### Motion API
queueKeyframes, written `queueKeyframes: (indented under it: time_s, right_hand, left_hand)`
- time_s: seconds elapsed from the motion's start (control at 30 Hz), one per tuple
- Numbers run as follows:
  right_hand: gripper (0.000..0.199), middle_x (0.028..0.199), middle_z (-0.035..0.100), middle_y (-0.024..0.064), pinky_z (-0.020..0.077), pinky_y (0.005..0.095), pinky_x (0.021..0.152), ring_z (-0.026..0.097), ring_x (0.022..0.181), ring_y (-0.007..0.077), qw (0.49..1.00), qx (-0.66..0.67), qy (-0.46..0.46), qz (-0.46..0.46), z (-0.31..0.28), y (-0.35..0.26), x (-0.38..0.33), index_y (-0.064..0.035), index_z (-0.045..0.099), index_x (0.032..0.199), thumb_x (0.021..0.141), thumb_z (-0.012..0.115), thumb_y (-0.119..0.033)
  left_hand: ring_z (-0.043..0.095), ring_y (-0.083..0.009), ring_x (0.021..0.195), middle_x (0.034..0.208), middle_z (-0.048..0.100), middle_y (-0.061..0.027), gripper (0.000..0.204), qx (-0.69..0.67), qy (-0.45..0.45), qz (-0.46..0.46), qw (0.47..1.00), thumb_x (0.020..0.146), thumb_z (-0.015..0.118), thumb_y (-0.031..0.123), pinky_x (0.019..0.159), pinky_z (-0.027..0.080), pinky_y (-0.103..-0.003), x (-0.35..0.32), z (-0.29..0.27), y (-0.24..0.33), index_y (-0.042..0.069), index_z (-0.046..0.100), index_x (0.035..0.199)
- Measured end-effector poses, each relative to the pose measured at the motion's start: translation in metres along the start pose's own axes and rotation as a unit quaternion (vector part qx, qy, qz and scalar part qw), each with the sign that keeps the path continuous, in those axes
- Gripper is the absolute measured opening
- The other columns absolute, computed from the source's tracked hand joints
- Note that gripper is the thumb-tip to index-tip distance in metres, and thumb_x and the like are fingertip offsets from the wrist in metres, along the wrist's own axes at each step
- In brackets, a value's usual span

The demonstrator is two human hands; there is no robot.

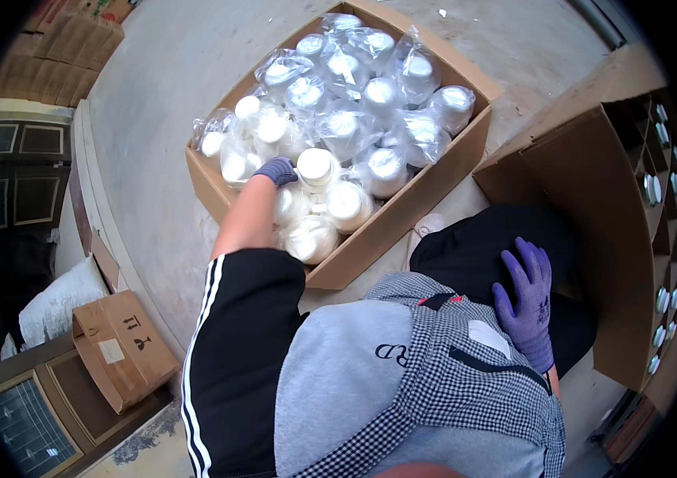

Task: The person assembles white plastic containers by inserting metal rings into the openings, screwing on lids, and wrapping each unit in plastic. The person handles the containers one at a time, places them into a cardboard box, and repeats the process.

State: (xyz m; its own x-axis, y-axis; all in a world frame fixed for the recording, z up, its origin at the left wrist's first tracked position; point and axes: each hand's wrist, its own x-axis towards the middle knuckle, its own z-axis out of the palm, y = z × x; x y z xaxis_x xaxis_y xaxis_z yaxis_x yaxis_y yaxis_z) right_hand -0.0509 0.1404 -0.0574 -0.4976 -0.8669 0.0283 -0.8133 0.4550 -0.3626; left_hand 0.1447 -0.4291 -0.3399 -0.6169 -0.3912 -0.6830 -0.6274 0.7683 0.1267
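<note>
My left hand (276, 170), in a dark purple-grey glove, reaches into an open cardboard box (390, 239). It sits against a white round-topped container (318, 168); its fingers are mostly hidden among the containers, so I cannot tell whether they grip one. Several more such containers fill the box, many wrapped in clear plastic bags (345, 70). The nearest ones, including a white round container (348, 205), look creamier than the silvery ones behind. My right hand (531, 299), in a purple glove, lies on my black-clothed leg (482, 247) with fingers spread and nothing held.
At the right, a large cardboard box (569, 175) with dividers faces outward, white-lidded containers (653, 190) in its cells. A smaller carton (127, 350) stands at the lower left beside a white sack (60, 303) and dark panelled cabinets (16, 175). Cartons (60, 52) are stacked upper left.
</note>
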Motion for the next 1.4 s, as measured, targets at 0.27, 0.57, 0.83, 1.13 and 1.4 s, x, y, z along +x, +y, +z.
queueKeyframes:
  time_s: [0.27, 0.57, 0.83, 1.13, 1.4]
  right_hand:
    - [0.097, 0.156, 0.031, 0.0262, 0.0282, 0.045, 0.119, 0.032, 0.145, 0.0401, 0.954, 0.297, 0.026, 0.015, -0.02, -0.05, 0.053, -0.0004, 0.026, 0.155, 0.082, 0.077, -0.039]
    - [0.079, 0.129, 0.054, 0.0197, 0.045, 0.0437, 0.105, 0.054, 0.121, 0.0366, 0.96, 0.052, 0.166, -0.218, -0.062, -0.035, 0.054, -0.0047, 0.045, 0.142, 0.079, 0.078, -0.039]
    - [0.078, 0.133, 0.058, 0.0217, 0.047, 0.0443, 0.104, 0.057, 0.123, 0.0378, 0.974, -0.097, 0.188, 0.084, -0.221, 0.193, 0.08, -0.0076, 0.046, 0.144, 0.08, 0.077, -0.037]
    - [0.115, 0.155, 0.028, 0.0283, 0.0297, 0.0448, 0.118, 0.037, 0.14, 0.0382, 0.837, 0.505, 0.174, 0.121, -0.053, 0.033, -0.091, -0.0026, 0.01, 0.158, 0.077, 0.082, -0.041]
    - [0.085, 0.143, 0.045, 0.0188, 0.035, 0.0407, 0.114, 0.048, 0.131, 0.029, 0.593, 0.775, 0.176, 0.13, -0.004, 0.038, -0.138, -0.0002, 0.013, 0.157, 0.095, 0.058, -0.038]
  left_hand:
    - [0.055, -0.04, 0.122, 0.14, 0.053, -0.0247, 0.035, -0.105, 0.337, 0.201, 0.914, 0.074, 0.079, 0.025, 0.1, 0.047, -0.043, -0.225, -0.128, 0.169, 0.002, 0.067, 0.096]
    - [0.069, -0.0304, 0.098, 0.111, 0.071, -0.0169, 0.028, -0.176, 0.284, 0.349, 0.876, 0.076, 0.081, 0.019, 0.084, 0.054, -0.037, -0.319, -0.159, 0.265, -0.001, 0.068, 0.091]
    - [0.056, -0.0123, 0.06, 0.075, 0.062, -0.001, 0.035, -0.604, 0.155, 0.226, 0.748, 0.104, 0.052, 0.033, 0.056, 0.047, -0.027, -0.242, -0.133, 0.3, 0.002, 0.067, 0.099]
    - [0.066, -0.0219, 0.099, 0.108, 0.066, -0.0132, 0.052, -0.515, 0.014, 0.326, 0.793, 0.088, 0.075, 0.018, 0.086, 0.054, -0.036, -0.314, -0.026, 0.388, -0.001, 0.054, 0.132]
    - [0.053, -0.037, 0.128, 0.136, 0.055, -0.0196, 0.067, 0.175, 0.385, 0.62, 0.661, 0.075, 0.079, 0.045, 0.109, 0.041, -0.05, -0.337, -0.123, 0.421, 0.011, 0.06, 0.129]
